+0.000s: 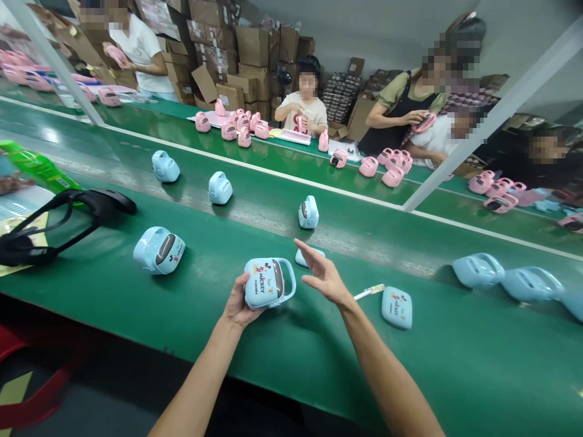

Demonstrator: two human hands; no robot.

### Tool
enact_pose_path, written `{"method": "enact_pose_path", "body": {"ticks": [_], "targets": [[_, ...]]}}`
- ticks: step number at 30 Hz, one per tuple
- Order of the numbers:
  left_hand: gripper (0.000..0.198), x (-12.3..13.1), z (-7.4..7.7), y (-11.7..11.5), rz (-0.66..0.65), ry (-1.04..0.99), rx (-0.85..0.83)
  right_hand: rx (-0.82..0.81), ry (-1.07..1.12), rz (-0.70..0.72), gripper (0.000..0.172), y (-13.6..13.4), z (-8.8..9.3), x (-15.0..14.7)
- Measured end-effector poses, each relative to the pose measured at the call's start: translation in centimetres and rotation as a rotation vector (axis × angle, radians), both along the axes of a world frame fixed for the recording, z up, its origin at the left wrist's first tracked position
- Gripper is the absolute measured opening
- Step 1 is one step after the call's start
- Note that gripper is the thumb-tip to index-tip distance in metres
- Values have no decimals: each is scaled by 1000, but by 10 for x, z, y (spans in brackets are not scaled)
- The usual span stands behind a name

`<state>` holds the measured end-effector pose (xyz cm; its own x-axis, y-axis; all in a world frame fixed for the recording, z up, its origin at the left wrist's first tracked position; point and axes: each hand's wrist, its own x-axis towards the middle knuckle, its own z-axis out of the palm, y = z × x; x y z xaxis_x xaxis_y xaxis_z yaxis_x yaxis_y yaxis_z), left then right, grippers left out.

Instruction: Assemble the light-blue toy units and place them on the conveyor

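My left hand [237,303] grips a light blue box with a handle and a cartoon print [268,283], held just above the green conveyor belt [282,358]. My right hand [322,274] hovers beside it with fingers spread, holding nothing. Just behind its fingers lies a small blue part [302,258]. A blue lid with the same print [396,307] and a thin white strip [370,292] lie to the right of my right wrist.
More blue boxes sit on the belt: [159,249], [219,187], [164,166], [308,212], and empty shells [478,269] at the right. A black strap [54,221] lies left. Across a second belt, several people handle pink boxes [392,165]. Cardboard cartons are stacked behind.
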<state>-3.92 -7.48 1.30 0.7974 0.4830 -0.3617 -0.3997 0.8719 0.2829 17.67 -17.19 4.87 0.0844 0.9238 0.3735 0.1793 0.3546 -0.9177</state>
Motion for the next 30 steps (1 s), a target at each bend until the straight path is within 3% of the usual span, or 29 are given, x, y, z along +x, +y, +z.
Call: {"method": "enact_pose_path", "body": {"ticks": [3,8,13,19,30], "targets": [[56,0,1,3,1,23,0,1,-191,-64,77,-2,6,-1],[43,7,0,-5,-6,145,89,53,-592,107,107,3,7,-27],[61,9,7,-15,68,259,256,90,-558,121,114,6,0,-32],[77,6,13,-17,131,293,338,115,-639,121,107,3,11,-24],[59,13,30,-24,91,337,324,-23,-592,51,107,-4,14,-32]]}}
